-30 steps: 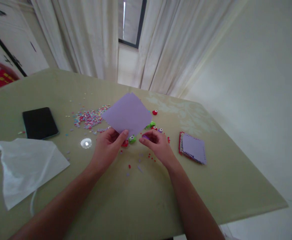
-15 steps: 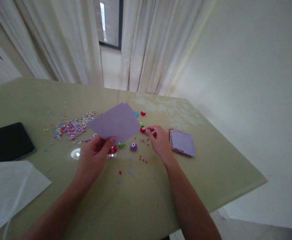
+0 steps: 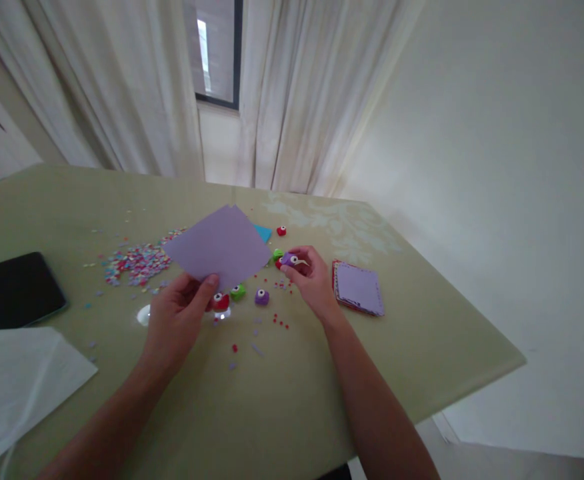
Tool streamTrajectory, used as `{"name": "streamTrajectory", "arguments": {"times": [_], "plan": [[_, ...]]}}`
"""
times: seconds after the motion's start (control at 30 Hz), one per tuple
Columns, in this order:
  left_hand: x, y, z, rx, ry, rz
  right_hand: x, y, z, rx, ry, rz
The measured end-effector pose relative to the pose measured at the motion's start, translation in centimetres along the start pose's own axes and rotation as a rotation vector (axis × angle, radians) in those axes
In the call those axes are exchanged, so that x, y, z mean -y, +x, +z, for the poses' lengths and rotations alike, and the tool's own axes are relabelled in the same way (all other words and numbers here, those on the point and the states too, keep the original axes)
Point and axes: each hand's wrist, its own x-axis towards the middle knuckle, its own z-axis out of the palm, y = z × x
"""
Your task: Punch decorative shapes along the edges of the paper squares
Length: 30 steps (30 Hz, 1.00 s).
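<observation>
My left hand (image 3: 179,310) pinches the lower edge of a light purple paper sheet (image 3: 219,243), which has a small notch at its top corner. Between the fingers of my right hand (image 3: 312,280) is a small purple one-eyed object (image 3: 287,259) that looks like a paper punch, eye facing up, with a pale curved part beside it. Just behind it, partly hidden, are a similar green one (image 3: 277,255) and a red one. Nearer me, a red punch (image 3: 221,302), a green punch (image 3: 238,292) and another purple punch (image 3: 262,297) rest on the table.
A stack of edge-patterned paper squares (image 3: 359,288) lies right of my right hand. Colourful confetti (image 3: 139,263) is heaped at left, near a black tablet-like slab (image 3: 17,290) and a white sheet (image 3: 22,387). Farther back are a blue piece (image 3: 263,233) and a red punch (image 3: 282,231).
My right hand now has the purple punch raised in its fingers; before, it was down beside the red one. The paper in my left hand has shifted slightly left with the view.
</observation>
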Motion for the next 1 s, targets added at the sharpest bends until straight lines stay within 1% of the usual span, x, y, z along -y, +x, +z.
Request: {"name": "streamTrajectory", "arguments": {"times": [0.03,0.1,0.17,0.2,0.27,0.33,0.47,0.77,1.0], "plan": [[0.0,0.0,0.0,-0.012,0.0,0.004,0.6,-0.4,0.5,0.063,0.145,0.037],[-0.1,0.0,0.0,-0.043,0.003,0.009,1.7,-1.3,1.8,0.151,0.354,0.124],[-0.2,0.0,0.0,-0.071,0.012,0.013,2.3,-2.1,3.1,0.196,0.49,0.221],[-0.2,0.0,0.0,-0.081,0.019,0.017,2.4,-2.5,3.7,0.213,0.52,0.262],[-0.3,-0.1,-0.1,-0.096,0.034,0.03,2.4,-3.0,4.7,0.23,0.538,0.303],[-0.4,-0.1,-0.1,-0.105,0.042,0.038,2.1,-3.4,5.4,0.241,0.537,0.311],[-0.4,-0.1,0.0,-0.097,0.045,0.035,1.6,-3.8,6.2,0.244,0.55,0.332],[0.1,-0.2,0.1,-0.085,0.01,0.054,1.4,-3.8,6.5,0.201,0.54,0.303],[0.5,-0.2,0.2,-0.076,0.009,0.038,1.8,-4.0,6.5,0.256,0.513,0.308]]}}
